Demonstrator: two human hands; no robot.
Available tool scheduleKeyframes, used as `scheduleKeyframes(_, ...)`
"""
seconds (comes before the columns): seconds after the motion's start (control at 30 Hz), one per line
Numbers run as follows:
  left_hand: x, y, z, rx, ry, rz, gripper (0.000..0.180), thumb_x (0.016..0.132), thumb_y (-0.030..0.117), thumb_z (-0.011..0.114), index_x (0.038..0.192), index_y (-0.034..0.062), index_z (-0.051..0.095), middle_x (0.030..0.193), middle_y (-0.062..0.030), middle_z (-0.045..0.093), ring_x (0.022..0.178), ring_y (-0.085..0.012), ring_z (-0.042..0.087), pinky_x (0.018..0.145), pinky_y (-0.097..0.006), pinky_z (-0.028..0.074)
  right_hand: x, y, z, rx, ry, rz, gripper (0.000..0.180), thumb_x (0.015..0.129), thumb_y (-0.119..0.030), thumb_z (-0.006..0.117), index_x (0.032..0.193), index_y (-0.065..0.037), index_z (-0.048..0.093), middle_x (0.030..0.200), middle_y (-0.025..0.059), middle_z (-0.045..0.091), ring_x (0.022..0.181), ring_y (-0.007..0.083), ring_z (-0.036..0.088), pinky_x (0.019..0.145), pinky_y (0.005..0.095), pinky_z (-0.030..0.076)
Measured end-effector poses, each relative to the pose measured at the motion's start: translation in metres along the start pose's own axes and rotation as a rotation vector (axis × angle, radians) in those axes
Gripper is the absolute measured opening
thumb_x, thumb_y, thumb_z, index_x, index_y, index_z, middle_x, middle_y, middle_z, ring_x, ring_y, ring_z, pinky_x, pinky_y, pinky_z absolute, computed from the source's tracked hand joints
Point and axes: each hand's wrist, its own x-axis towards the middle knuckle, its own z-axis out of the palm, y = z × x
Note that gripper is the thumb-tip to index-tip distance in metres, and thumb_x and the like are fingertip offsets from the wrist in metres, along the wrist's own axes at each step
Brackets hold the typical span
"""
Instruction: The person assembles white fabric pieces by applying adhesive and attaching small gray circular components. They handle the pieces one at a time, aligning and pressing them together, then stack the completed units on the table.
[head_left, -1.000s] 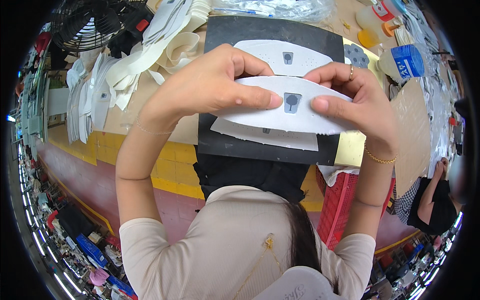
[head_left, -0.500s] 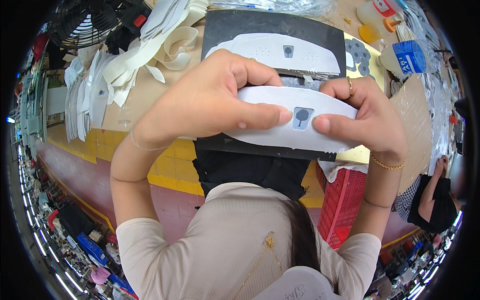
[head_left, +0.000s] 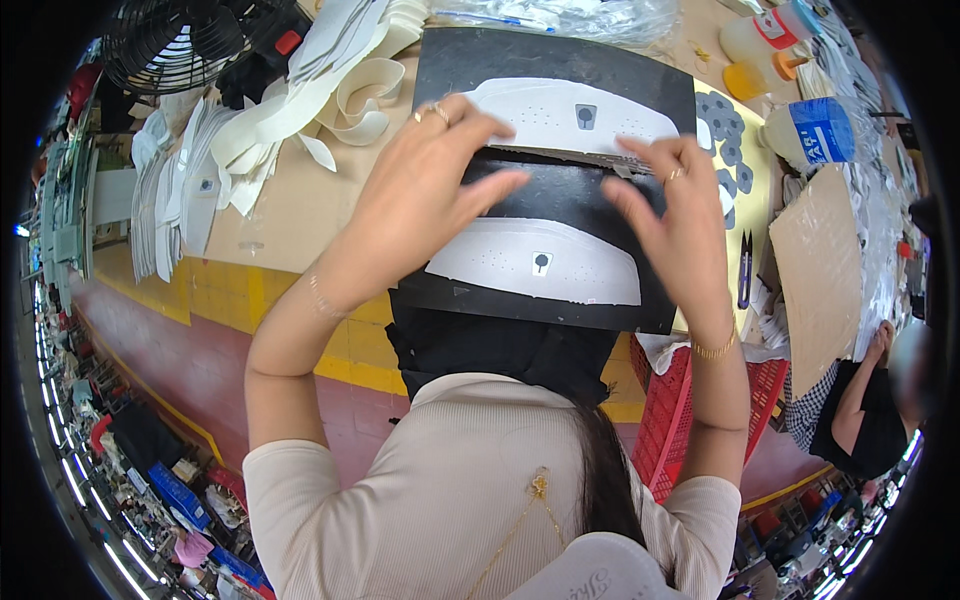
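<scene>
My left hand is open, thumb and fingers apart, at the left end of a stack of white curved pieces. At its right end is my right hand, also open with its thumb spread. The stack's top piece has rows of tiny holes and a small grey patch with a dark tree shape. Nearer me lies another white curved piece, flat, with a paler tree patch and small holes. Both rest on a black board. Neither hand holds anything; whether the fingertips touch the stack I cannot tell.
Right of the board are a yellow sheet with dark grey patches, small snips, a blue-labelled bottle and brown cardboard. White strips and a black fan stand left. A red basket is below the table.
Both hands have let go of the white curved piece they gripped and moved away from me, fingers spreading. The near white piece on the board now shows where the held piece blocked the view.
</scene>
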Motion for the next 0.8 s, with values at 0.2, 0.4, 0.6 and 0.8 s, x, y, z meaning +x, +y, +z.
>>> scheduleKeyframes(0.2, 0.027, -0.015, 0.032, 0.112, 0.206, 0.045, 0.047, 0.080, 0.030, 0.077, 0.116, 0.0026, 0.066, 0.108, -0.0137, 0.058, 0.099, -0.0318, 0.054, 0.087, -0.039, 0.044, 0.030, 0.029, 0.014, -0.199, 0.084, -0.002, 0.042, 0.084, -0.027, 0.074, 0.123, -0.013, 0.069, 0.121, 0.0078, 0.058, 0.110, 0.0290, 0.050, 0.096, 0.0425, 0.038)
scheduleKeyframes(0.4, 0.028, -0.019, 0.038, 0.126, 0.267, 0.067, 0.047, 0.075, 0.028, 0.082, 0.114, 0.0049, 0.070, 0.103, -0.0107, 0.059, 0.095, -0.0271, 0.056, 0.081, -0.036, 0.047, 0.028, 0.032, 0.018, -0.182, 0.154, -0.052, 0.041, 0.082, -0.026, 0.075, 0.120, -0.011, 0.070, 0.121, 0.0080, 0.059, 0.111, 0.0281, 0.051, 0.096, 0.0418, 0.037)
scheduleKeyframes(0.6, 0.029, -0.021, 0.041, 0.038, 0.315, 0.090, 0.033, 0.079, 0.022, 0.077, 0.105, 0.0039, 0.068, 0.105, -0.0109, 0.058, 0.097, -0.0300, 0.053, 0.085, -0.039, 0.043, 0.028, 0.028, 0.017, -0.076, 0.233, -0.074, 0.030, 0.080, -0.020, 0.077, 0.106, -0.008, 0.069, 0.115, 0.0070, 0.061, 0.105, 0.0266, 0.055, 0.093, 0.0387, 0.039)
scheduleKeyframes(0.8, 0.010, 0.005, 0.015, -0.381, 0.150, -0.110, 0.023, 0.082, 0.016, 0.074, 0.099, 0.0017, 0.066, 0.086, -0.0094, 0.065, 0.081, -0.0274, 0.059, 0.080, -0.036, 0.047, 0.009, 0.004, -0.010, 0.371, 0.039, 0.171, 0.019, 0.083, -0.011, 0.074, 0.099, -0.001, 0.067, 0.090, 0.0078, 0.068, 0.078, 0.0217, 0.065, 0.073, 0.0300, 0.050)
